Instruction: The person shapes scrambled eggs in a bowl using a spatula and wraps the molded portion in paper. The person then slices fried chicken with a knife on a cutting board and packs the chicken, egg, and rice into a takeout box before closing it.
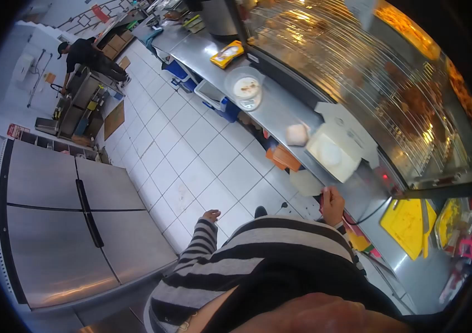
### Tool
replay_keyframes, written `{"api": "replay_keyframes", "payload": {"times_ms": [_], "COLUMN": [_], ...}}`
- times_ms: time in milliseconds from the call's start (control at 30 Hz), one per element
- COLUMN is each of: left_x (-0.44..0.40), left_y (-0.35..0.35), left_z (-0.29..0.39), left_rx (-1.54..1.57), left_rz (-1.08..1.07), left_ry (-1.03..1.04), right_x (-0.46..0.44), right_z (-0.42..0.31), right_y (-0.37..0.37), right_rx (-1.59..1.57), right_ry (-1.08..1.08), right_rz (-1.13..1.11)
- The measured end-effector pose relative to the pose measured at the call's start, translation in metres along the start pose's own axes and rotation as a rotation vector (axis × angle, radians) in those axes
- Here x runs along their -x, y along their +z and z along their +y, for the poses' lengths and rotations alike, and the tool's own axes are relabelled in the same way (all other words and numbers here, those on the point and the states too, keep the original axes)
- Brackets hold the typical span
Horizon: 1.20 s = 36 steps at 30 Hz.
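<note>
My left hand (211,215) hangs above the tiled floor beside my striped sleeve, its fingers loosely apart and nothing in it. Near the edge of the steel counter (297,114), my right hand (333,207) has its fingers curled. A dark reddish edge shows beside them; what it belongs to is unclear. Just beyond that hand, an open white takeaway box (327,152) with something white inside rests on the counter. A small pale pinkish item (297,135), blurred, sits to its left. Farther along is a clear round tub (245,83) with white contents.
A heated display case (358,83) with wire racks and food borders the counter. Yellow cutting boards (408,225) lie at right. Steel fridge doors (75,216) stand at left. A person in dark clothes (89,58) bends over equipment at the back. Blue bins (225,108) sit under the counter.
</note>
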<state>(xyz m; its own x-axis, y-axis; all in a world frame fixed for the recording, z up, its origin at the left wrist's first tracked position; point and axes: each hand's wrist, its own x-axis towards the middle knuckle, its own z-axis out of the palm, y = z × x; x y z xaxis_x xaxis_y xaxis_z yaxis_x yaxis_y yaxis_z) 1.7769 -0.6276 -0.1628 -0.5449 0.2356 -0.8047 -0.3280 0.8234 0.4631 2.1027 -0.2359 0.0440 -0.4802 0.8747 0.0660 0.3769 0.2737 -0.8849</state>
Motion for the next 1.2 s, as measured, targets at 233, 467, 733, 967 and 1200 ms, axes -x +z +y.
{"api": "replay_keyframes", "payload": {"times_ms": [233, 467, 733, 967, 1200], "left_x": [0.024, 0.011, -0.042, -0.075, -0.111], "left_y": [-0.103, -0.131, -0.112, -0.159, -0.211], "left_z": [-0.084, -0.134, -0.169, -0.101, -0.027], "left_rx": [-0.073, -0.600, 0.474, 0.373, 0.005], "left_rz": [0.126, 0.187, 0.111, 0.111, 0.202], "left_ry": [0.029, -0.094, -0.308, -0.226, -0.016], "right_x": [0.027, 0.058, -0.058, -0.302, -0.538], "right_z": [0.060, 0.117, -0.010, -0.213, -0.182], "right_y": [0.109, 0.144, 0.228, 0.319, 0.461], "right_rx": [0.155, 0.502, 0.084, -0.073, 0.774], "right_ry": [-0.014, 0.109, -0.038, -0.540, -0.236], "right_rz": [-0.371, -0.748, -0.572, -0.301, -0.163]}}
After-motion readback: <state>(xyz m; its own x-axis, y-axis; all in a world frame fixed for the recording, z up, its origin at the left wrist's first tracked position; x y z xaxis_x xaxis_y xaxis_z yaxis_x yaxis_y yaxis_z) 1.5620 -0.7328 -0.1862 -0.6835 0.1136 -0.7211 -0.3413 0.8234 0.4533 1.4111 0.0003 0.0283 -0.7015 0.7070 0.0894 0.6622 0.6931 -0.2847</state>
